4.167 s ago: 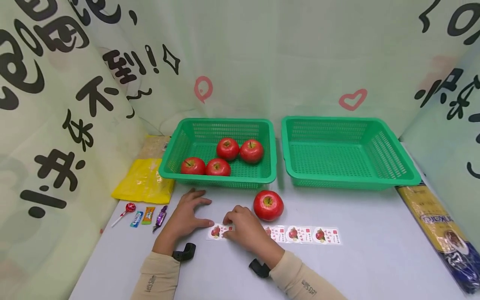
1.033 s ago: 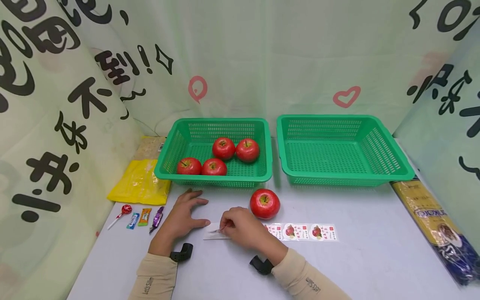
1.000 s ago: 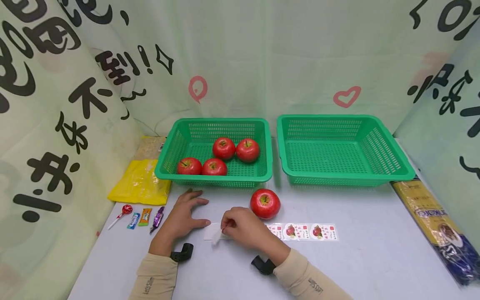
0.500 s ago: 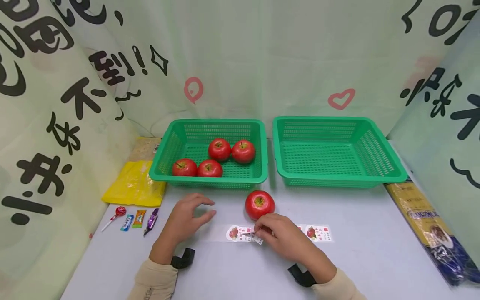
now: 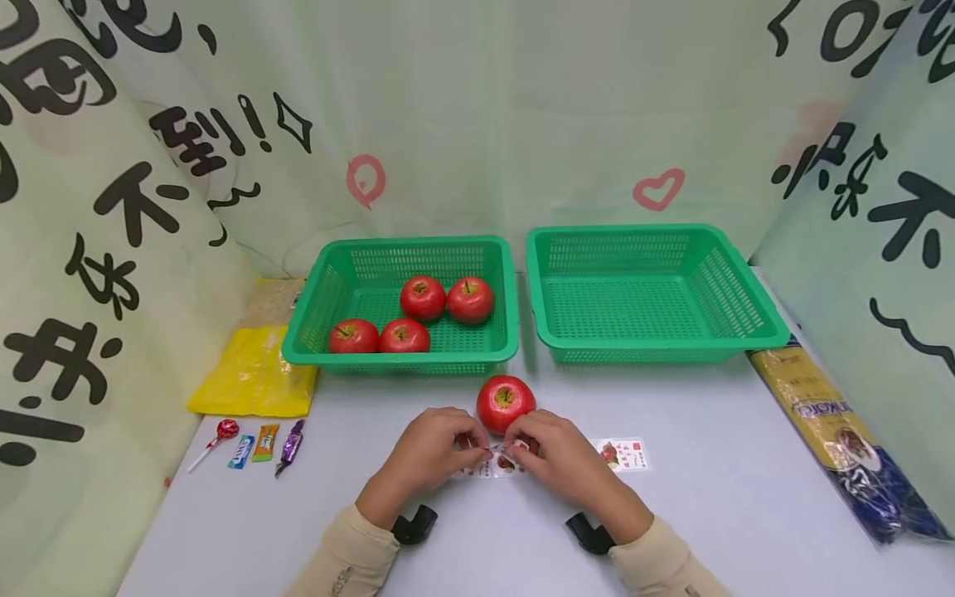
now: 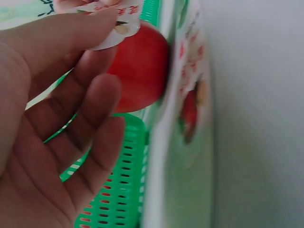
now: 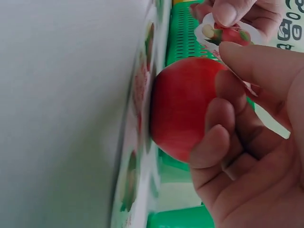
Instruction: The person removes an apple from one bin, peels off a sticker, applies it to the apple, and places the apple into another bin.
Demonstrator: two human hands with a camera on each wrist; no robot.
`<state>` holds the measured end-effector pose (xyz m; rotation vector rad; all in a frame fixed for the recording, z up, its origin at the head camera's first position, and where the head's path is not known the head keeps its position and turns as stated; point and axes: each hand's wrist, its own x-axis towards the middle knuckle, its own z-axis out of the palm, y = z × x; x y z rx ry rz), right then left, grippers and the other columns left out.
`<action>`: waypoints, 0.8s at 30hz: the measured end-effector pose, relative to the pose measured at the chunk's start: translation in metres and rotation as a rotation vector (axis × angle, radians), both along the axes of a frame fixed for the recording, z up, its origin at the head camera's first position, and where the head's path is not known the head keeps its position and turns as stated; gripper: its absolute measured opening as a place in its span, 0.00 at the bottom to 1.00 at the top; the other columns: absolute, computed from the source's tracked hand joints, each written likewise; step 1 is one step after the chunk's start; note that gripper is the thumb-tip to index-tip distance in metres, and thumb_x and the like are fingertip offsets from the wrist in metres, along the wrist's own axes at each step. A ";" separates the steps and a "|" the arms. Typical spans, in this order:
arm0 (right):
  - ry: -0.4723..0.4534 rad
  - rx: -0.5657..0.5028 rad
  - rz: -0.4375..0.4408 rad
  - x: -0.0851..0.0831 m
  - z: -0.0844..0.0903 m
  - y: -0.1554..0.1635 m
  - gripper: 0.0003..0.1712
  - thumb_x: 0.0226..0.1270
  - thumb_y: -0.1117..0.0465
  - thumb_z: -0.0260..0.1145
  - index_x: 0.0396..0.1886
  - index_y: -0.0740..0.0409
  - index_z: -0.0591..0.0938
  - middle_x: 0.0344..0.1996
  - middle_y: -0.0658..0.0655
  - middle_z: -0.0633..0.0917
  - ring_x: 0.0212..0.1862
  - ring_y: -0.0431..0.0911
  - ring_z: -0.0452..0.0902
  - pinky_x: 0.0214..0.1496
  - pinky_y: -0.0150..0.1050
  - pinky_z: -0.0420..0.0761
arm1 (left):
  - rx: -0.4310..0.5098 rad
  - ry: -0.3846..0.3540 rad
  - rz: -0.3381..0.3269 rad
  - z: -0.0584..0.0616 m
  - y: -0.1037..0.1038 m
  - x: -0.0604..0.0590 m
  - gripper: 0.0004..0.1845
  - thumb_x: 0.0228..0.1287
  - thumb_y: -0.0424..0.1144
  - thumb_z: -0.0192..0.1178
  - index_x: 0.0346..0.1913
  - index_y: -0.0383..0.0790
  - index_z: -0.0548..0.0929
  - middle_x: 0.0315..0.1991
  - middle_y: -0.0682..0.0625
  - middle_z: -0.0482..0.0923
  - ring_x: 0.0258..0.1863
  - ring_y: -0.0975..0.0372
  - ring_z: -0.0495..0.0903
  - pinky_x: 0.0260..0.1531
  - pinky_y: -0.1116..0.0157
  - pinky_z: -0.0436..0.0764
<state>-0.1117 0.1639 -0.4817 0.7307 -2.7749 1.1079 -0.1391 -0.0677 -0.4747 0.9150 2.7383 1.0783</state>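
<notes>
Red apples number five: four sit in the left green basket, and one apple rests on the grey bench just in front of that basket. Your left hand and right hand meet just before this apple, and your fingers pinch a small round sticker between both hands, lifted off the bench; the wrist views show it held close to the apple without my being able to tell whether it touches. It shows a red fruit picture with red writing too small to read.

Below your hands lies the sticker strip, flat on the bench; one printed sticker with a red apple picture shows to the right of your right hand, and part of another peeks out between your hands. Its writing cannot be read either.

A second green basket stands to the right of the first. At the right edge lies a long yellow and blue packet with a brand word I can only partly read. On the left lie a yellow bag, one lollipop and three wrapped sweets. The cloth backdrop carries large black Chinese characters and pink heart marks.
</notes>
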 end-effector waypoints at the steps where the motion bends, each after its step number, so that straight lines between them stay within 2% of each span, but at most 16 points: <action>1: 0.008 -0.001 -0.010 0.000 0.000 0.000 0.08 0.67 0.64 0.76 0.37 0.48 0.85 0.32 0.42 0.81 0.35 0.33 0.72 0.37 0.29 0.79 | 0.011 0.005 0.009 -0.002 0.000 0.000 0.06 0.60 0.38 0.79 0.33 0.50 0.91 0.29 0.60 0.85 0.32 0.66 0.81 0.36 0.73 0.82; 4: -0.001 -0.022 -0.062 0.001 -0.001 0.001 0.12 0.63 0.65 0.79 0.42 0.51 0.85 0.30 0.42 0.82 0.32 0.32 0.73 0.35 0.28 0.80 | 0.061 -0.014 0.043 -0.006 0.001 0.001 0.04 0.60 0.39 0.79 0.33 0.48 0.92 0.29 0.59 0.86 0.31 0.69 0.79 0.33 0.73 0.81; 8: -0.033 -0.057 -0.159 0.001 -0.001 0.004 0.27 0.57 0.65 0.83 0.53 0.56 0.79 0.26 0.42 0.82 0.29 0.31 0.74 0.33 0.28 0.81 | 0.110 -0.046 0.090 -0.011 0.004 -0.001 0.03 0.60 0.40 0.79 0.35 0.47 0.94 0.30 0.57 0.88 0.30 0.70 0.78 0.32 0.73 0.82; 12: -0.026 -0.049 -0.217 -0.001 0.000 0.005 0.41 0.54 0.64 0.85 0.66 0.60 0.74 0.25 0.42 0.82 0.26 0.31 0.73 0.31 0.28 0.80 | 0.109 -0.036 0.133 -0.013 0.007 -0.004 0.03 0.61 0.41 0.79 0.35 0.46 0.95 0.30 0.56 0.90 0.29 0.70 0.79 0.30 0.74 0.82; 14: -0.003 -0.043 -0.221 -0.003 0.000 0.004 0.45 0.54 0.64 0.85 0.70 0.62 0.74 0.24 0.42 0.82 0.26 0.30 0.72 0.30 0.28 0.80 | 0.110 -0.031 0.154 -0.012 0.008 -0.004 0.03 0.60 0.40 0.79 0.34 0.46 0.95 0.29 0.56 0.90 0.29 0.71 0.79 0.29 0.74 0.81; 17: 0.029 -0.038 -0.217 -0.005 -0.002 0.004 0.44 0.54 0.64 0.85 0.71 0.64 0.76 0.24 0.43 0.82 0.26 0.30 0.73 0.31 0.28 0.81 | 0.109 -0.012 0.176 -0.013 0.008 -0.005 0.04 0.59 0.41 0.80 0.33 0.46 0.95 0.28 0.56 0.89 0.28 0.71 0.78 0.28 0.74 0.80; 24: 0.084 -0.034 -0.210 -0.007 -0.004 0.002 0.39 0.55 0.66 0.84 0.68 0.64 0.81 0.24 0.45 0.83 0.28 0.32 0.74 0.32 0.28 0.81 | 0.043 0.106 0.198 -0.018 0.008 -0.007 0.06 0.59 0.44 0.80 0.34 0.46 0.95 0.27 0.58 0.88 0.30 0.70 0.78 0.32 0.73 0.79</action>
